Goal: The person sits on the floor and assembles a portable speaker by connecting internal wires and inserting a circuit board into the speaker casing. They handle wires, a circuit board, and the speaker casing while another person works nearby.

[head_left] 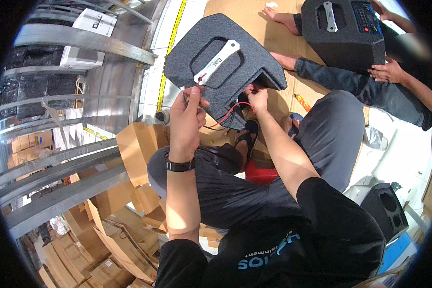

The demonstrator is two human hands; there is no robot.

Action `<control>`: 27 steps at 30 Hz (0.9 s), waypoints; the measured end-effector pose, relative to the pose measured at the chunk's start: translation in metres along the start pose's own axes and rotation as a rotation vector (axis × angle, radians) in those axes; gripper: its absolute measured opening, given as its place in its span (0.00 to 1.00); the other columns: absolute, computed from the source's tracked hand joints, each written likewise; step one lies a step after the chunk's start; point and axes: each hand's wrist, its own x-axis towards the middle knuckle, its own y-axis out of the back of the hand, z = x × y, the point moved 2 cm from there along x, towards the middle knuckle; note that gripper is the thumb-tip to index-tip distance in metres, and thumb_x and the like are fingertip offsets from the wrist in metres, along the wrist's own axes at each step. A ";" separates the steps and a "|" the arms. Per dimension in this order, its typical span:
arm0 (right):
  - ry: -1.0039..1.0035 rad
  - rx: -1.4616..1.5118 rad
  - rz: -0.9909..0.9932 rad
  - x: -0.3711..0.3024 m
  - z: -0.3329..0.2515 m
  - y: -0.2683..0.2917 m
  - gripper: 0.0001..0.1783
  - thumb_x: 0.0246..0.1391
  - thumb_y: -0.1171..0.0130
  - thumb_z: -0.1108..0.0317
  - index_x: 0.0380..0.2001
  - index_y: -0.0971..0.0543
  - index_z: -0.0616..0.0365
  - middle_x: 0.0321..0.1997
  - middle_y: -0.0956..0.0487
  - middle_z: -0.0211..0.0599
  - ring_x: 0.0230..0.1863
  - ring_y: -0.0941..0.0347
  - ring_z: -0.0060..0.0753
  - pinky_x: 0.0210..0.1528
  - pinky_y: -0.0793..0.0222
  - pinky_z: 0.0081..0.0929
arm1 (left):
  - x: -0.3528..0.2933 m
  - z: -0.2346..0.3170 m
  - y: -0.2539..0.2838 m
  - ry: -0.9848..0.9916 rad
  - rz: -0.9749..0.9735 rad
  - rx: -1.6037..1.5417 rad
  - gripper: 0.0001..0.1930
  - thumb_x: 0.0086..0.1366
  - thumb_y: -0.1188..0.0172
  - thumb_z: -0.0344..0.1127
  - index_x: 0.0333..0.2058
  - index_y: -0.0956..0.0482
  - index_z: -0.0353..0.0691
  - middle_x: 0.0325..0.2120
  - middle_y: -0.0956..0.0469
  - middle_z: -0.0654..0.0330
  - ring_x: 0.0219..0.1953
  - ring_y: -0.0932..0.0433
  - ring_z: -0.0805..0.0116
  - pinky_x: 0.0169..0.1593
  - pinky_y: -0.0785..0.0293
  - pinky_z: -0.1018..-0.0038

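Sitting cross-legged on a cardboard-covered floor (235,14), a person props a black textured speaker cabinet (254,57) on its edge against their feet, at 12 o'clock from their lap. The tilt seems meant to turn the cabinet's open underside toward them, so the wiring inside can be reached.

The left hand (187,115), with a black wristband (180,165) on that wrist, is raised at 11 o'clock with thumb and fingers pinched on thin red and black wires (228,115), apparently holding them taut and away from the opening. The wires run to 1 o'clock, where the right hand (258,97) is at the cabinet's lower edge, fingers curled at the wire ends; whether it actually grips them cannot be told. A white handle (217,61) lies diagonally in a recess on the cabinet's face.

A black sandal (247,139) shows just below the cabinet, with a red object (260,174) by the knee. At 1 to 2 o'clock, another person sits with a hand (386,72) on a second black cabinet (343,36). A small black speaker box (386,209) stands at 4 o'clock. Metal shelving rails (72,41) and heaped cardboard boxes (110,245) crowd the left side from 7 to 10 o'clock, close beside the knee.
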 end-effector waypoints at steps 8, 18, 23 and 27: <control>-0.144 0.296 -0.248 -0.005 0.014 0.005 0.19 0.54 0.42 0.88 0.49 0.19 0.66 0.40 0.15 0.37 0.40 0.19 0.24 0.47 0.23 0.22 | 0.006 -0.007 0.000 0.069 -0.016 -0.186 0.11 0.76 0.48 0.35 0.49 0.21 0.37 0.28 0.30 0.71 0.22 0.40 0.85 0.24 0.46 0.85; -0.002 0.140 -0.125 0.000 0.006 0.009 0.07 0.57 0.41 0.82 0.38 0.19 0.68 0.35 0.16 0.35 0.39 0.19 0.25 0.46 0.24 0.22 | 0.005 -0.013 -0.007 0.024 -0.010 -0.152 0.14 0.76 0.47 0.33 0.55 0.23 0.36 0.36 0.29 0.72 0.28 0.34 0.84 0.30 0.38 0.85; -0.087 0.002 -0.208 -0.014 0.018 0.008 0.08 0.60 0.41 0.79 0.40 0.16 0.66 0.39 0.15 0.34 0.41 0.20 0.21 0.47 0.24 0.21 | 0.008 -0.010 -0.008 0.013 0.037 -0.205 0.12 0.75 0.45 0.32 0.54 0.23 0.37 0.38 0.25 0.71 0.28 0.34 0.84 0.29 0.36 0.85; -0.003 0.040 -0.037 -0.001 0.008 -0.002 0.05 0.57 0.34 0.73 0.34 0.16 0.65 0.28 0.16 0.31 0.32 0.19 0.23 0.38 0.24 0.24 | 0.005 -0.009 -0.013 0.012 0.038 -0.146 0.13 0.76 0.45 0.34 0.55 0.23 0.39 0.35 0.27 0.74 0.27 0.35 0.84 0.28 0.38 0.86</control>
